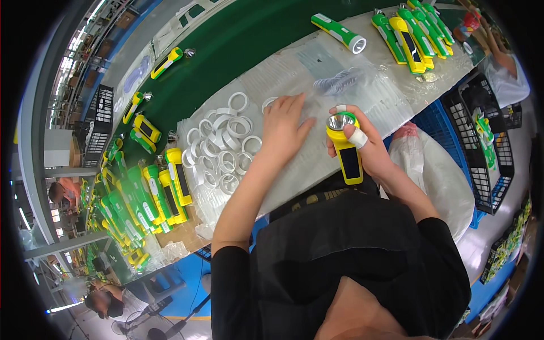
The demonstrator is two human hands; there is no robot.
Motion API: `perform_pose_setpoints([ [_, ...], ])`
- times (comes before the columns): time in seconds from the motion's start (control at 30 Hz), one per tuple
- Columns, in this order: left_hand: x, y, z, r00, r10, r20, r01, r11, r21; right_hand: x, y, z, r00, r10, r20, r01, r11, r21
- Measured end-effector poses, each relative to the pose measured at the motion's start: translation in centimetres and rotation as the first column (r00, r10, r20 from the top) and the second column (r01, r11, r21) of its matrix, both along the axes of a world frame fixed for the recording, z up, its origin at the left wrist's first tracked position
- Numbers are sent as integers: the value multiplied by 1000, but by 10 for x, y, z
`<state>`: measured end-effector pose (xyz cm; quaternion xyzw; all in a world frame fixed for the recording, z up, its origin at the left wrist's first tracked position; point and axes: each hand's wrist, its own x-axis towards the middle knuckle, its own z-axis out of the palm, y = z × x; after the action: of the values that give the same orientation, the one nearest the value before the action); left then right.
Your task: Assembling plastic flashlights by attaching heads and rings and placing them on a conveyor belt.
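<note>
My right hand [365, 144] is wrapped round a yellow and green flashlight [348, 161], held upright over the table's near edge. Its shiny reflector faces up, and a dark panel shows on its body. White tape covers parts of the thumb and a finger. My left hand [283, 126] lies over the plastic-covered table with its fingers stretched and the thumb apart. A white ring [268, 102] shows partly from behind its fingers; whether they touch it I cannot tell. Left of this hand is a loose pile of white rings [221, 136]. Clear round lenses [339, 81] lie in an overlapping row beyond my hands.
Several flashlights [150, 195] stand crowded at the left. More [416, 37] lie at the far right, with a single green one [340, 33] nearby. A green belt [249, 42] runs along the far side. Black crates [481, 141] and a white bag [442, 175] are at the right.
</note>
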<state>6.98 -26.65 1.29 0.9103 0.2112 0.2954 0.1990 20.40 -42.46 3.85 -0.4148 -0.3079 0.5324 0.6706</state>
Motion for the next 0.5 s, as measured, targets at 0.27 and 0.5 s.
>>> perform_pose_setpoints([
  [0.27, 4, 23, 0, 958, -143, -250, 191, 964, 183, 4, 2, -3, 998, 11, 57, -12, 1000, 20],
  [0.5, -12, -27, 57, 929, -261, 263, 324, 917, -233, 3, 6, 0, 991, 136, -17, -134, 986, 100],
])
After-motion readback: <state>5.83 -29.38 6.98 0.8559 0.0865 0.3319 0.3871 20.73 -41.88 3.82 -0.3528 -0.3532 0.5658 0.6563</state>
